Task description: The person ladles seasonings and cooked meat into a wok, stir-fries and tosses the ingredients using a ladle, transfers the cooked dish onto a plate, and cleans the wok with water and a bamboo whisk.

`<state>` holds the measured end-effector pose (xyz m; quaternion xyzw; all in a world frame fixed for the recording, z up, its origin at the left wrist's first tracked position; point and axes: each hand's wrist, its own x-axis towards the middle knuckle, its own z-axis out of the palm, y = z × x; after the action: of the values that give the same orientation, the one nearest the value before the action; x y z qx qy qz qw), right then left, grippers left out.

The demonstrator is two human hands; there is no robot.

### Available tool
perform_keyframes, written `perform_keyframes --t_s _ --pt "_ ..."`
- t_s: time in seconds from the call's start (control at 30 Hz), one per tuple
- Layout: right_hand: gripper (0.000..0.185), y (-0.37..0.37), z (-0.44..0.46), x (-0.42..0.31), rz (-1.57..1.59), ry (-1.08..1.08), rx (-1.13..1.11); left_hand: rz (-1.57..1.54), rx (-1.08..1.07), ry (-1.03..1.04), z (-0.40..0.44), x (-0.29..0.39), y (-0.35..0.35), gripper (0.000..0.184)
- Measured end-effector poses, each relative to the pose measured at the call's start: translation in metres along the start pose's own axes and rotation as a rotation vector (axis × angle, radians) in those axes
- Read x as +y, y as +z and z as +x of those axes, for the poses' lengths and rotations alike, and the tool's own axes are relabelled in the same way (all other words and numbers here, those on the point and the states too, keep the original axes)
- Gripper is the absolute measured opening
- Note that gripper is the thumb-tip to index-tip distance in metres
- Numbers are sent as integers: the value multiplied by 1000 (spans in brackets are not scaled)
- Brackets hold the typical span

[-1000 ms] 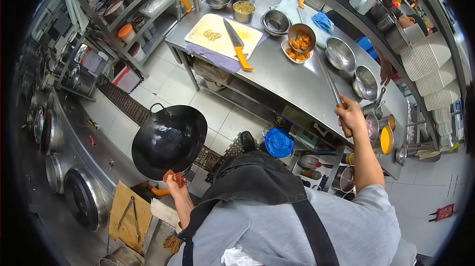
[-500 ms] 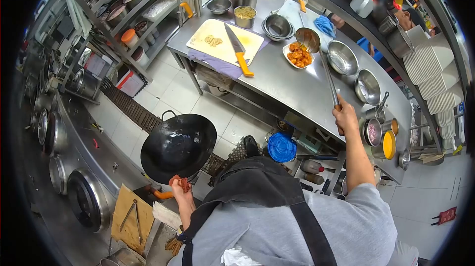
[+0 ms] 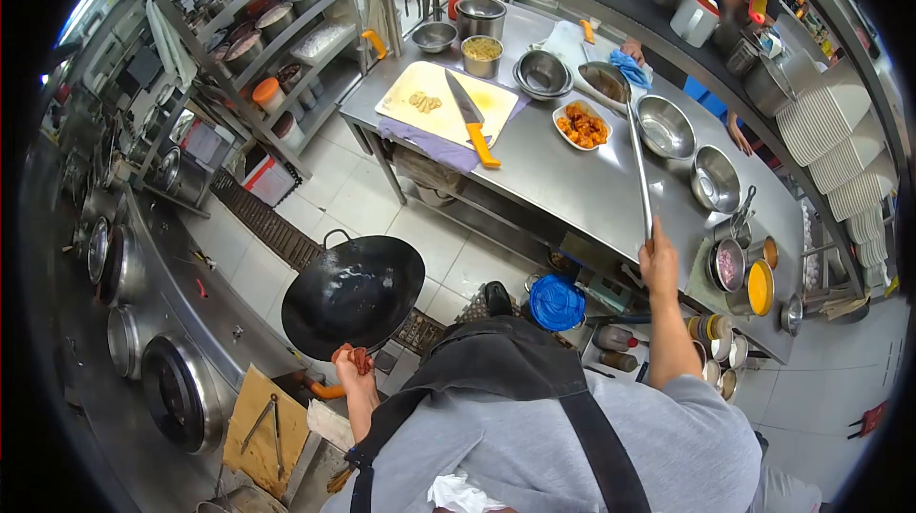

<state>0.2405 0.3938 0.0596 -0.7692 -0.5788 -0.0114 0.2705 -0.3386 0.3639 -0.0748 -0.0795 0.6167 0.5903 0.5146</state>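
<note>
Steel counters ran along both sides of our kitchen, with white floor tiles between them, and on the worktable we counted one cutting board, one knife lying across it, one white dish of orange food, and two steel bowls just to the dish's right. One wok, one ladle: that was our count in hand! Our right hand was closed firmly round the handle of the ladle, whose bowl sat out at the far end, well apart from our fingers, just beyond the dish. Down on the other side, our left hand was clenched on a red cloth at the near edge of the wok; whether a handle lay under it, we couldn't tell. The wok's dark bowl lay directly ahead of that fist, tilted, its inside facing us.
</note>
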Motion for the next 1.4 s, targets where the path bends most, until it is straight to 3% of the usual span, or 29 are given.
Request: perform_keyframes --t_s 0.1,0.17,0.23,0.3,0.37,0.43,0.5,0.57,0.67,0.73,0.9,1.03,1.13,1.17,1.23,1.37,1.4 --pt "51 32 -22 5 94 162 39 -13 1 17 3 2 -2 6" --pt "46 60 -26 12 329 420 -19 -12 -23 49 19 -1 -15 4" --pt "41 93 -35 23 409 393 53 -76 -217 -40 40 -4 -35 2" --pt "24 55 -30 -50 693 525 -16 -71 -133 -17 32 -5 -33 3" --pt "14 46 -34 -74 800 529 -83 -115 -64 -62 16 2 -27 4" --pt "15 46 -46 -88 836 455 -179 -143 -173 -50 46 -10 -53 4" --pt "15 62 -66 -96 881 432 -249 -127 -100 -31 12 8 -36 4" --pt "15 72 -80 -110 879 307 -359 -209 41 -42 -8 16 -32 4" --pt "13 83 -79 -139 795 124 -606 -264 50 19 -22 24 -40 7" --pt "19 104 -69 -151 657 -121 -685 -285 9 119 -40 29 -47 8" --pt "24 153 -40 -195 596 -582 -942 -425 151 157 -100 32 -54 7" --pt "23 169 -8 -231 497 -851 -1196 -507 234 330 -168 8 -45 5" --pt "20 178 7 -241 611 -1012 -1204 -606 214 482 -218 -28 -50 5" --pt "17 178 9 -244 573 -989 -1315 -660 200 518 -237 -46 -52 7" --pt "15 204 1 -237 672 -1022 -1382 -748 469 494 -290 -65 -37 16" --pt "18 185 -27 -266 636 -1195 -1491 -905 677 543 -358 -139 -48 22" --pt "18 184 -17 -278 660 -1326 -1513 -949 727 544 -365 -149 -30 27"
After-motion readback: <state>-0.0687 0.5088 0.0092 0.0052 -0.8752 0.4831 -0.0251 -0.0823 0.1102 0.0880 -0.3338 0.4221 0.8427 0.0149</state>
